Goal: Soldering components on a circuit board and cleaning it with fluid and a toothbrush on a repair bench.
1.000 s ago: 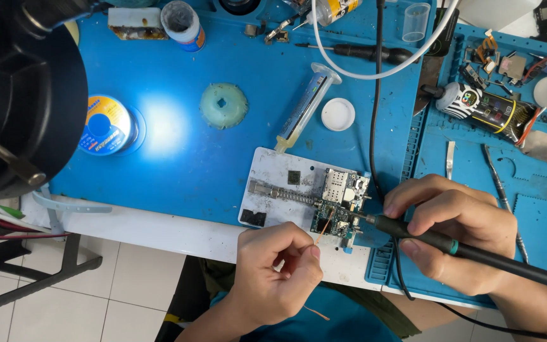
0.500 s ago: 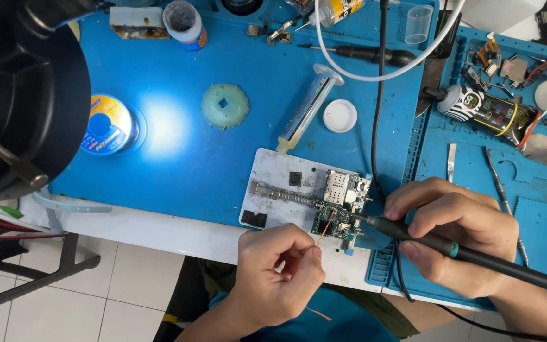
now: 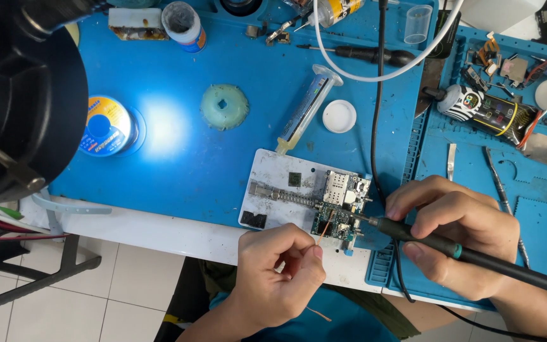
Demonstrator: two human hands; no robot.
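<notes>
Little is changed since earlier: the soldering iron (image 3: pixel 476 256) is still gripped by the right hand (image 3: pixel 457 237) at the circuit board (image 3: pixel 340 206); a thin wire (image 3: pixel 324 229) is pinched in the left hand's (image 3: pixel 280 272) fingers (image 3: pixel 311 253).

left hand (image 3: pixel 276 275) low, fingers pinched together, right hand (image 3: pixel 454 234) curled in a pen grip, wrists apart

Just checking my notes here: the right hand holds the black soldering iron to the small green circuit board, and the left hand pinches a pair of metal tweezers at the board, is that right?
Not quite. The head view shows the left hand pinching a thin copper-coloured strand, not tweezers. The rest stands: the right hand holds the black soldering iron to the small green circuit board.
</notes>
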